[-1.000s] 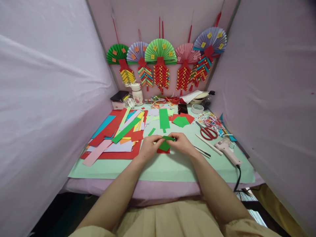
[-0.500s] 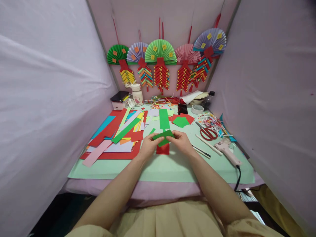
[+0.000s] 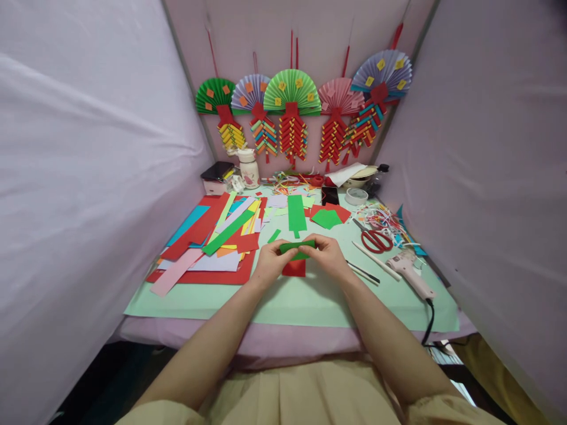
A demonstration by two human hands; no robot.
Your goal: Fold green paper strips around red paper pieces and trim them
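Between my two hands a small piece of green paper (image 3: 303, 245) is held, its upper part curled or folded over. My left hand (image 3: 272, 262) pinches its left end, thumb in front. Its right end sits in the thumb and fingers of my right hand (image 3: 326, 255). Under the hands, a red paper piece (image 3: 294, 269) lies on the table. Just beyond them is a green paper strip (image 3: 297, 212). Red and green paper pieces (image 3: 328, 218) lie to its right.
Coloured paper strips (image 3: 225, 236) are piled at left. Red-handled scissors (image 3: 376, 241), a white stick (image 3: 376, 260), dark thin sticks (image 3: 363, 272) and a corded glue gun (image 3: 411, 276) lie at right. A white bottle (image 3: 248, 169) stands behind. Paper fan ornaments (image 3: 292, 91) hang on the back wall.
The green paper has gone from showing a wider, tilted face to being level and curled over along its top. Both hands still grip it. The view has shifted slightly.
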